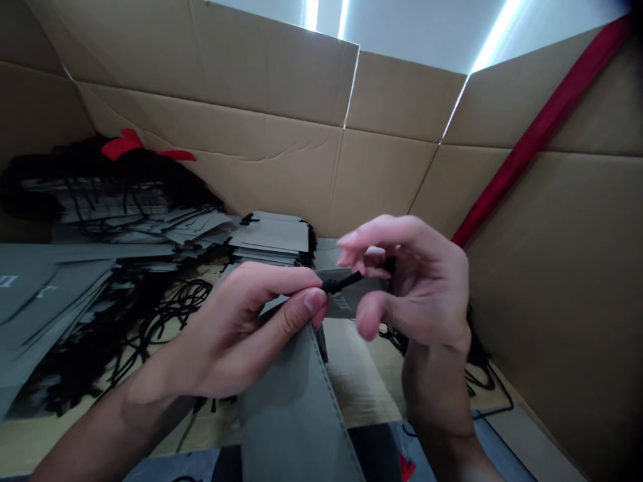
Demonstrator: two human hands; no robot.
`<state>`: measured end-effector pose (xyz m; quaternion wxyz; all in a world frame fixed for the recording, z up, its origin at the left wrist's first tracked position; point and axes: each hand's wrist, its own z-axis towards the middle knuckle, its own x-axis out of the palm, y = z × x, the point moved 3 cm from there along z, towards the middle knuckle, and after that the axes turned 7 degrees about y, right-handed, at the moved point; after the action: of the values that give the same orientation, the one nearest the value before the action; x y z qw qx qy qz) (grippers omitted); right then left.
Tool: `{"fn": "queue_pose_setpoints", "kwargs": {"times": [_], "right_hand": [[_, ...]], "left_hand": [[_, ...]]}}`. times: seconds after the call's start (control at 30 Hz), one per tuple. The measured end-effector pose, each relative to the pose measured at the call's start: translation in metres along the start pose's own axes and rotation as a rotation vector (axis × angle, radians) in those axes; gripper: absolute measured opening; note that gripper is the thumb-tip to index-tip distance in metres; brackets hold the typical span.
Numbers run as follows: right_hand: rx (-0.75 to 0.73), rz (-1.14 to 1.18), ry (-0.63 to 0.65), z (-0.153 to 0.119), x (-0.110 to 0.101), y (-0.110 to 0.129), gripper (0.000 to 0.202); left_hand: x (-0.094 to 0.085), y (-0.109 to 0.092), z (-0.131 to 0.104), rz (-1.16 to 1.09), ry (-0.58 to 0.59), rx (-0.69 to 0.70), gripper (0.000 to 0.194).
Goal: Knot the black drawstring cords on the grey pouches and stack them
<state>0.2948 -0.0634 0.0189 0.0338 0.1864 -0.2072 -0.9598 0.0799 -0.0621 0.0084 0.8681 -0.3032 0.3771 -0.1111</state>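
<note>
My left hand [246,328] pinches a knotted black cord [332,286] between thumb and index finger. The cord's short loose end points up to the right. Beneath this hand hangs a flat grey piece with a stitched edge [294,415], its top corner at my fingertips; how the cord joins it is hidden. My right hand [426,288] is beside the cord's tip, fingers curved and thumb well apart from them. The cord tip comes close to its fingers, but I see no grip on it.
Several grey pieces with black cords lie heaped at left [65,281]. A neat stack [271,234] stands behind my hands, and loose black cords [165,314] tangle nearby. Cardboard walls [281,147] surround the table, with a red strip [537,134] along the right one.
</note>
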Motion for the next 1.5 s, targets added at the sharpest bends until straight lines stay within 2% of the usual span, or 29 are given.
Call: {"fn": "queue_pose_setpoints", "kwargs": {"times": [0.17,0.3,0.5,0.63,0.73,0.9,0.93,1.07,1.1,1.13,1.17,1.2,1.3,1.43,1.5], "right_hand": [[-0.142,-0.074,0.055,0.003,0.013,0.001,0.03],[-0.139,-0.062,0.065,0.002,0.018,-0.002,0.026],[-0.047,0.028,0.114,-0.003,0.02,-0.006,0.031],[0.034,0.203,0.111,-0.002,0.028,-0.009,0.025],[0.054,0.322,0.058,-0.003,0.032,-0.004,0.028],[0.284,0.427,0.107,-0.006,0.034,0.003,0.038],[0.287,0.453,0.116,-0.006,0.034,0.004,0.036],[0.049,0.462,0.089,-0.002,0.032,0.006,0.033],[0.068,0.413,0.105,-0.001,0.033,0.005,0.03],[0.182,0.338,0.099,-0.001,0.033,0.0,0.023],[0.193,0.312,0.105,0.0,0.034,-0.002,0.02],[0.05,0.364,0.097,0.001,0.033,0.0,0.023],[-0.003,0.396,0.079,0.001,0.031,-0.006,0.027],[0.064,0.462,0.081,-0.002,0.029,-0.009,0.031],[0.165,0.508,0.095,-0.004,0.028,-0.006,0.028]], "left_hand": [[0.003,0.003,0.002,-0.043,0.039,0.003,0.032],[0.003,0.004,0.002,-0.022,0.051,0.0,0.03],[0.004,-0.003,0.003,-0.026,0.03,0.068,0.021],[0.007,-0.008,0.001,-0.073,0.021,0.054,0.028],[0.011,-0.01,-0.004,-0.122,-0.056,-0.007,0.035],[0.019,-0.015,-0.012,-0.108,-0.208,-0.076,0.05],[0.019,-0.016,-0.013,-0.094,-0.202,-0.072,0.048],[0.014,-0.014,-0.009,-0.065,-0.108,-0.028,0.032],[0.012,-0.013,-0.007,-0.069,-0.076,-0.001,0.03],[0.01,-0.012,-0.005,-0.073,-0.046,0.026,0.028],[0.009,-0.01,-0.004,-0.075,-0.02,0.047,0.027],[0.008,-0.009,-0.002,-0.072,0.008,0.063,0.026],[0.008,-0.006,0.001,-0.034,0.05,0.068,0.02],[0.01,-0.008,0.002,0.018,0.067,0.112,0.018],[0.011,-0.01,0.001,0.016,0.055,0.148,0.02]]}}
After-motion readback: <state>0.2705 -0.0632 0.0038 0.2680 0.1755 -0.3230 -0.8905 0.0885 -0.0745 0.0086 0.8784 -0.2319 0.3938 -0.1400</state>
